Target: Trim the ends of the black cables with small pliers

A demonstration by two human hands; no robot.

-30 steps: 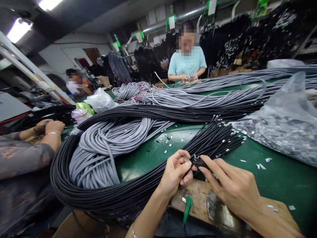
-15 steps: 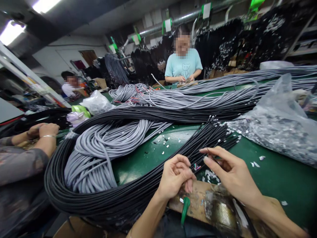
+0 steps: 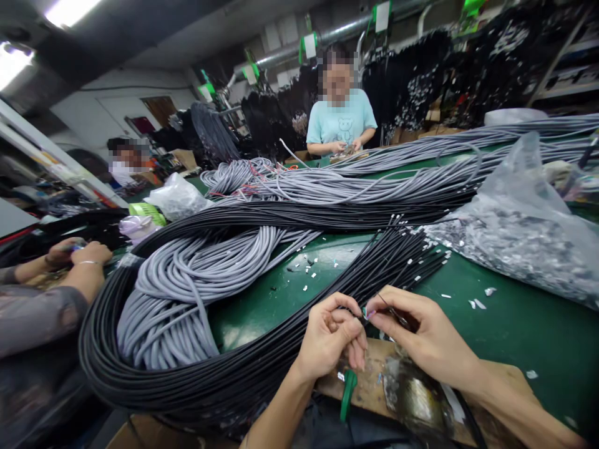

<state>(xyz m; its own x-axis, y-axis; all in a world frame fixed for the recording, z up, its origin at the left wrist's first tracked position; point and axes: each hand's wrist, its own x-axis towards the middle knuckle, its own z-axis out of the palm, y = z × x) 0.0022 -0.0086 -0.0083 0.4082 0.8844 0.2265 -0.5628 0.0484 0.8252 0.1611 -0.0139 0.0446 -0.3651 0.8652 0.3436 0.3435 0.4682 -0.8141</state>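
Observation:
Thumb and forefinger of my left hand (image 3: 333, 337) are pinched at the end of a black cable, beside the bundle of black cables (image 3: 374, 262). Small coloured wires (image 3: 367, 313) stick out at that end. My right hand (image 3: 416, 330) has its fingertips closed on these wires, and a thin dark tool lies within its palm, mostly hidden. Below both hands is a worn wooden board (image 3: 369, 386) with a metal piece (image 3: 416, 396) and a green handle (image 3: 347, 395).
Coiled grey cables (image 3: 178, 287) lie left of centre. A clear bag of small pieces (image 3: 524, 237) sits at the right. White scraps (image 3: 478, 304) dot the green table (image 3: 515, 337). One person works across the table, another person's hands (image 3: 82, 252) are at the left.
My right hand has moved left to my left hand, and its fingers have closed on the coloured wires. The view has shifted slightly.

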